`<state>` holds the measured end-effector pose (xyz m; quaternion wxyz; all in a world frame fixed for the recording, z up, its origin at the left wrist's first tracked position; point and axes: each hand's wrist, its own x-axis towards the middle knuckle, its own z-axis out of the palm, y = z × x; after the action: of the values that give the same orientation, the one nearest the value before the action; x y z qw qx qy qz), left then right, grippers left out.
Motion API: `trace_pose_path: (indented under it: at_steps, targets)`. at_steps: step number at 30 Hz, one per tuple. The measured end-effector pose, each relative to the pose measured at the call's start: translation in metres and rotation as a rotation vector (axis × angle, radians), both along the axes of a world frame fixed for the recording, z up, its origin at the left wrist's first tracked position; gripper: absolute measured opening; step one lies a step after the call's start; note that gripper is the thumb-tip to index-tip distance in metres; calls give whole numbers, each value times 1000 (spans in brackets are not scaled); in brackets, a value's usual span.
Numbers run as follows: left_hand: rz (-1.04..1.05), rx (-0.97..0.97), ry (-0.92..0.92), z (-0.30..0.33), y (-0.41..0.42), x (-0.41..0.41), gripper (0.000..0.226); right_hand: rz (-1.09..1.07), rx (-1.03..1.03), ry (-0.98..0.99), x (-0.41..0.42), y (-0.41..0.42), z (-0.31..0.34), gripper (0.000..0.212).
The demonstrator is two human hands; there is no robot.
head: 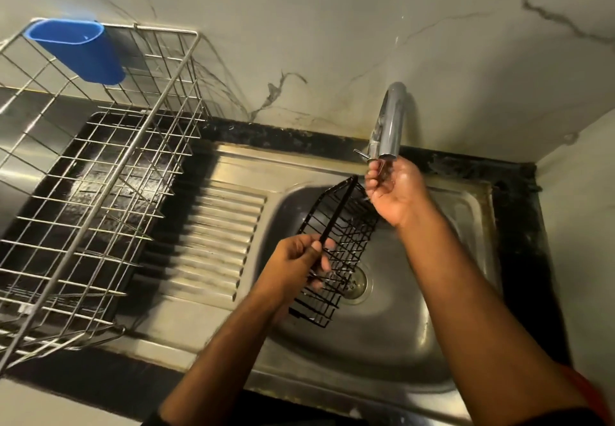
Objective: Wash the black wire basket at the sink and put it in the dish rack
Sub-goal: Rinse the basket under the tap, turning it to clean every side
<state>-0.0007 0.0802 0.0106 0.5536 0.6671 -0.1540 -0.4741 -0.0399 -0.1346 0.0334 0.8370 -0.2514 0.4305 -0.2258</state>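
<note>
The black wire basket (336, 252), long and narrow with a rectangular grid, hangs tilted over the bowl of the stainless steel sink (382, 342), its lower end near the round metal drain (356, 284) and its upper end just below the curved chrome tap (389, 119). The left hand (299, 265) grasps it, fingers and thumb curled round a black bar along its rim, on the side of the sink bowl nearest the ribbed steel draining board (216, 242). The right hand (392, 189) is raised right under the spout of the tap, palm turned up, fingers loosely bent and cupped around nothing; its fingertips lie close to the small lever at the tap's base, though whether they touch it is unclear. Beyond the draining board from the sink stands the silver wire dish rack (100, 192), with a blue plastic cutlery cup (80, 49) hooked on its far rim against the pale marbled wall (299, 26)
</note>
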Motion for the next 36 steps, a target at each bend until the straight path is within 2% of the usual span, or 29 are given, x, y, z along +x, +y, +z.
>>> trace_pose_path:
  at_steps: [3, 6, 9, 11, 13, 15, 17, 19, 23, 24, 26, 28, 31, 33, 36]
  targets:
    - [4, 26, -94, -4, 1, -2, 27, 153, 62, -46, -5, 4, 2, 29]
    - [-15, 74, -251, -1, 2, -7, 22, 71, 179, -131, -9, -4, 1, 31]
    - [-84, 116, -369, -3, 3, -10, 22, 162, 98, -88, -13, -8, 5, 27]
    - [-97, 136, -376, -4, 0, -9, 20, 135, 48, -77, -16, -5, 10, 26]
    - [-59, 117, -311, -3, -5, -11, 21, 190, -147, 32, -18, 4, 18, 27]
    - [15, 91, -182, -1, -9, -11, 23, 349, -416, 115, -22, 20, 19, 28]
    - [68, 74, -87, -1, -14, -5, 25, 401, -553, 60, -28, 37, 16, 29]
    - [102, 61, -39, 0, -19, 0, 27, 365, -536, 3, -36, 38, 12, 28]
    - [137, 73, 17, 4, -28, 1, 33, 122, -299, 61, -42, 5, 3, 28]
    - [140, 81, 6, 3, -31, 0, 33, 142, -341, 115, -43, -2, 2, 28]
    - [148, 96, 3, 0, -34, 1, 35, 367, -528, 211, -46, -5, 8, 28]
    - [143, 112, 53, -1, -36, 4, 37, 492, -662, 190, -51, -5, 15, 27]
    - [171, 71, 215, 2, -36, -1, 38, 341, -790, 235, -57, -10, 11, 22]
    - [165, 71, 242, 5, -35, -4, 37, 416, -844, 273, -60, -8, -1, 21]
    - [101, 77, 197, 10, -36, -3, 36, 348, -691, 154, -61, 1, -11, 21]
